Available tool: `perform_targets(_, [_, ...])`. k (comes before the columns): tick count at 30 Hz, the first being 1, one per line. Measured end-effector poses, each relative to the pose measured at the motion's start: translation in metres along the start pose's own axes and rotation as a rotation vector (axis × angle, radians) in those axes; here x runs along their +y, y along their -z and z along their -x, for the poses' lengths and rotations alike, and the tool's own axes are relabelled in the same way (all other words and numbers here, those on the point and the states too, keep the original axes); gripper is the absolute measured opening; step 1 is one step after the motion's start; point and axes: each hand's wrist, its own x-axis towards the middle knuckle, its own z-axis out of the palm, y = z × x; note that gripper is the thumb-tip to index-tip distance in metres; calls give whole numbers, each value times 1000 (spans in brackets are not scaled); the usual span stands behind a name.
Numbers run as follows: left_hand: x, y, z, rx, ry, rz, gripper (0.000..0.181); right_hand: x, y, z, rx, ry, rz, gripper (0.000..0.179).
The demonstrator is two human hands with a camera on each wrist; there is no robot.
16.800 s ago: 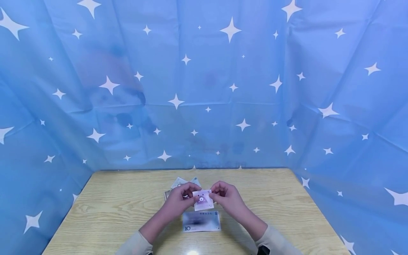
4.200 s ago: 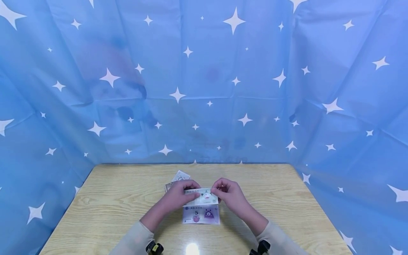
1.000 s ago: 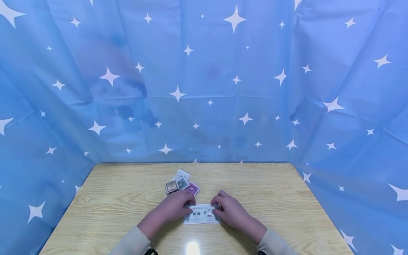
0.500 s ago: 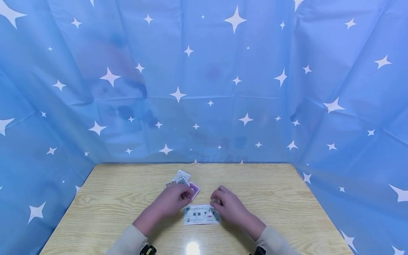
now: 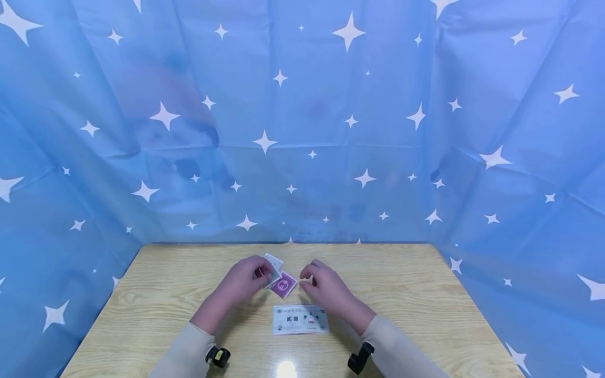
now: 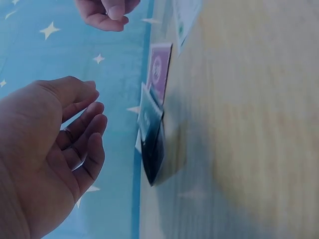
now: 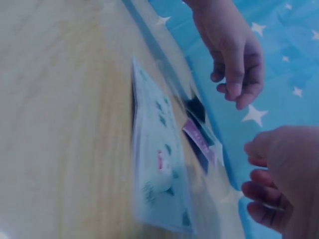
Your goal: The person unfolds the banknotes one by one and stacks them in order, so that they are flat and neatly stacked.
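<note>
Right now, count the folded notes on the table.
4 visible: a purple note at right; a teal note to its left; a pale note at the back; a dark note farthest left. More may be hidden underneath.

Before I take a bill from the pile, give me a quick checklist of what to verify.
1. Left hand free: ok, it holds nothing.
2. Right hand free: ok, it holds nothing.
3. Bill marked 2 unfolded on the table: ok.
4. Purple bill in sight: ok, no hand covers it in the head view.
5. Pile spread apart: not ok, its bills overlap.
6. Number of bills in the pile: cannot tell.
</note>
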Motion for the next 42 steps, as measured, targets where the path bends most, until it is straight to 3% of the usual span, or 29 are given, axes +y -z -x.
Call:
perform_targets(7, [-7,7,-13,33,58,-44,13,-5,-6,-31,25,-39,3,10])
perform_targets(17, [-26,3,-30,73,124,-97,31,-2,-22,-71,-1,-90,-10,17])
perform_targets(27, [-43,1,-46,8,146,-72,43,5,-37,-96,-77,-151,-60,28])
perform_targets(33, [-42,0,-51,-60,128,-103,44,8,-47,-103,-78,-121,-25,23])
perform_targets(42, [-42,-1,-53,-80,97,-153,40,6,-54,-105,-83,-153,-44,20])
